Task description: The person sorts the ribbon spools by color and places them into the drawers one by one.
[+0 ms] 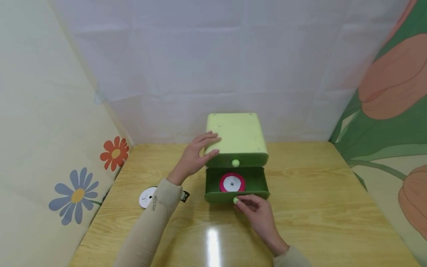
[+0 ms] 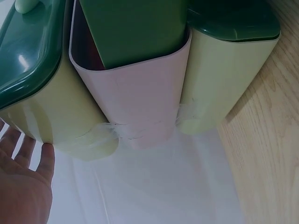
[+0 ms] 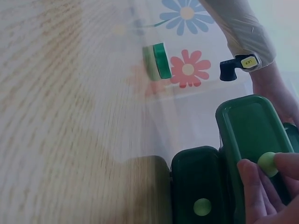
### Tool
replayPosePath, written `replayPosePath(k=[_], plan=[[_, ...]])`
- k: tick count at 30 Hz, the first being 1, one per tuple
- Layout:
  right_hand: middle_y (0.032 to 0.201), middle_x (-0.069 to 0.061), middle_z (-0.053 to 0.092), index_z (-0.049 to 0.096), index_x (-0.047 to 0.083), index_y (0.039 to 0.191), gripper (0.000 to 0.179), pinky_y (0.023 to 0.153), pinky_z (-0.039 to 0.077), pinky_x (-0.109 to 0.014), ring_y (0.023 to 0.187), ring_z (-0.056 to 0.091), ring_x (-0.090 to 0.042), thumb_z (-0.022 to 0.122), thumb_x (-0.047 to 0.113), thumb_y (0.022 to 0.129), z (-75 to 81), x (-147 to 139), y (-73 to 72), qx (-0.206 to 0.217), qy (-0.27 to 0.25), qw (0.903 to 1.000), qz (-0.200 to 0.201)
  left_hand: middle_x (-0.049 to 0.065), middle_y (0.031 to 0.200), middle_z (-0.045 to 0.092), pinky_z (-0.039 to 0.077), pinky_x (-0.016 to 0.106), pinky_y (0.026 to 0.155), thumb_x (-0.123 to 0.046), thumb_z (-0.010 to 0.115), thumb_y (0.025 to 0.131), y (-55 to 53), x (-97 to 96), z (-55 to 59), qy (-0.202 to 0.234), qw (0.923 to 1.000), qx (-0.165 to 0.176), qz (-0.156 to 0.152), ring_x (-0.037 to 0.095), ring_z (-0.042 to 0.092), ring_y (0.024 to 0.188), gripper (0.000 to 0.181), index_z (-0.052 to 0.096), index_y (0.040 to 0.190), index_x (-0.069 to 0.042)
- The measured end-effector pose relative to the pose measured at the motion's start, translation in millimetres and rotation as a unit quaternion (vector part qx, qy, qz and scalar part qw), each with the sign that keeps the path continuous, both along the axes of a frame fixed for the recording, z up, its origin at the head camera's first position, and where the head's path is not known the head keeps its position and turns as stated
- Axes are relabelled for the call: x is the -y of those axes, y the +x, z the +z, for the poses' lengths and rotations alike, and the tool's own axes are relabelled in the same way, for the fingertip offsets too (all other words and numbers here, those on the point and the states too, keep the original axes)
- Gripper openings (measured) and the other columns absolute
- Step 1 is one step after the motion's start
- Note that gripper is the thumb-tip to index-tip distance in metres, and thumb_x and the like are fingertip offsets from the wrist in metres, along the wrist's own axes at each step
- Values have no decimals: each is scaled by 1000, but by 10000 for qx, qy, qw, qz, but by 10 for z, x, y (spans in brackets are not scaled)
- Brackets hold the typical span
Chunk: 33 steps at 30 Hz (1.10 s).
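A small drawer cabinet (image 1: pixel 237 131) with a light green top stands on the table. Its middle drawer (image 1: pixel 213 197), dark green, is pulled out. Inside it lies a pink ribbon spool (image 1: pixel 232 183) with a white centre. My right hand (image 1: pixel 260 217) pinches the round light green knob (image 3: pixel 267 164) of that drawer between thumb and fingers. With fingers spread, my left hand (image 1: pixel 195 155) rests on the left side of the cabinet's top; in the left wrist view that hand (image 2: pixel 23 186) lies against the upper yellowish tier (image 2: pixel 60 121). A pink tier (image 2: pixel 135 100) surrounds the pulled-out drawer.
A green ribbon spool (image 3: pixel 162 60) with a white label stands on the table to the left, partly behind the left sleeve in the head view. The upper drawer's knob (image 1: pixel 235 163) sits above the pulled-out drawer. A white cloth (image 1: pixel 186 66) hangs behind the wooden table (image 1: pixel 310 200).
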State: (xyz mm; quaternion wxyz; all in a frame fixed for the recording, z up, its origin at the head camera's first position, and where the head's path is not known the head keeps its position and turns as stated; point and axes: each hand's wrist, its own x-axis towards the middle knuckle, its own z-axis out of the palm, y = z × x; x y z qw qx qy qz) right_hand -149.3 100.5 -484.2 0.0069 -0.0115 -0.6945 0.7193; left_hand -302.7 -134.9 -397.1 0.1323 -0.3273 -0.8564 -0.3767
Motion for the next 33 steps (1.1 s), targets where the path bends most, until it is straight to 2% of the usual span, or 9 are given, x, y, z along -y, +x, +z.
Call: replayPosePath(k=[9,17,33], plan=[[103,-18,77,77,-1,105,16,82,64,-36,87,77,-22,76,-4,89,-11,22,-89,-82,-19,9999,-85,-2,157,52,32,52,125,-37,67,102,-9,0,-12,64,9999,-81,-33,19,35,154,46,62,145,-24],[106,-17,76,77,0,107,17,82,64,-32,88,77,-21,76,-2,90,-17,20,-173,-103,21,9999,-77,-2,156,53,32,51,125,-38,66,102,-15,5,-22,50,9999,-96,-20,19,36,154,45,62,145,-24],[106,-19,76,77,-2,107,16,83,64,-37,88,77,-21,76,0,91,15,14,-337,-269,25,9996,-20,-3,157,52,33,53,124,-41,64,103,0,7,-13,89,9999,-63,-60,18,35,154,46,61,146,-24]])
